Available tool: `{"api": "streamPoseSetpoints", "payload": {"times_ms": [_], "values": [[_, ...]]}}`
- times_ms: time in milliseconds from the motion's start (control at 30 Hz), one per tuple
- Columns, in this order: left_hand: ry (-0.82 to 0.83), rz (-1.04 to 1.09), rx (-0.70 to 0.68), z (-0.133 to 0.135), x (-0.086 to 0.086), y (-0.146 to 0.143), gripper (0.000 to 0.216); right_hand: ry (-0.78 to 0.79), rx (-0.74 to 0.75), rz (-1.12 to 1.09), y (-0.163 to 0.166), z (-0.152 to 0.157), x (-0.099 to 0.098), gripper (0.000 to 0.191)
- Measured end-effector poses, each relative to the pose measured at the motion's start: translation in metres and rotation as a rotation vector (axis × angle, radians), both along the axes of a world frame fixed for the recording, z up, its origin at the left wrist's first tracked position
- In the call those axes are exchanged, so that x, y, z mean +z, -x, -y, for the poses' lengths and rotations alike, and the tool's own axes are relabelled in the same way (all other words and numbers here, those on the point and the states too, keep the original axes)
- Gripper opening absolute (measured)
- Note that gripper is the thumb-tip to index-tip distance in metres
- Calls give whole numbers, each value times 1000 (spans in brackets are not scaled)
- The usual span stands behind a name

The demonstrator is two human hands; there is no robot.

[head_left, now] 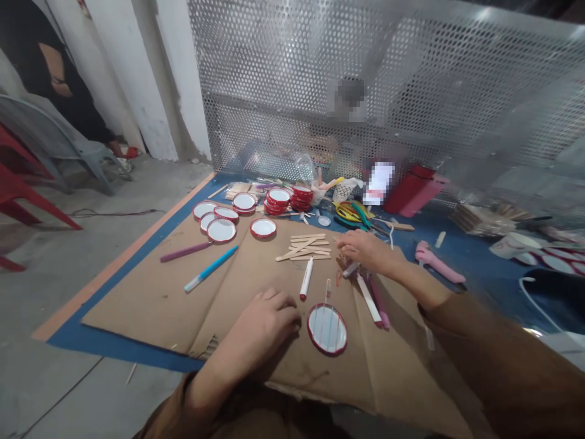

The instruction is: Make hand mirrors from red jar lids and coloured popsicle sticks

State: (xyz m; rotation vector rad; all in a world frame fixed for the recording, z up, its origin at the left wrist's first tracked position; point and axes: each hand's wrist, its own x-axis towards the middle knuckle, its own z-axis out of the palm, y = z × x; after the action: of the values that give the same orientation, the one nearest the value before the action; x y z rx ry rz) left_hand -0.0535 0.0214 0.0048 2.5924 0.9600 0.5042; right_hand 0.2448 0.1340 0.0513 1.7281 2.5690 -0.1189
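Observation:
My left hand [269, 320] rests on the cardboard sheet [183, 311] with its fingers loosely curled and nothing visible in them. Just to its right lies a red-rimmed jar lid [327, 329], white inside, with thin lines across it and a short clear strip at its top edge. My right hand [365, 250] is over the cardboard's right side, fingers bent together; whatever they pinch, if anything, is too small to make out. Under that hand lie white and pink markers [369, 300]. Left of it are several wooden craft sticks [306, 247] and a white marker with a red end [306, 278].
More red-rimmed lids [222, 230] lie and stack at the back left, near a blue pen [211, 268] and a purple stick [185, 252]. Pliers [350, 213], a lit phone [380, 183] and a pink glue gun [439, 262] sit behind and right. A perforated metal panel [274, 79] closes the back.

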Motion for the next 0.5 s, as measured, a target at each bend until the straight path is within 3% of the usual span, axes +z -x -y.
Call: {"api": "streamPoseSetpoints", "payload": {"times_ms": [233, 500], "values": [[-26, 8, -13, 0, 0, -1, 16, -94, 168, -40, 27, 33, 0, 14], [-33, 37, 12, 2, 0, -1, 13, -60, 123, -62, 26, 40, -8, 15]]}}
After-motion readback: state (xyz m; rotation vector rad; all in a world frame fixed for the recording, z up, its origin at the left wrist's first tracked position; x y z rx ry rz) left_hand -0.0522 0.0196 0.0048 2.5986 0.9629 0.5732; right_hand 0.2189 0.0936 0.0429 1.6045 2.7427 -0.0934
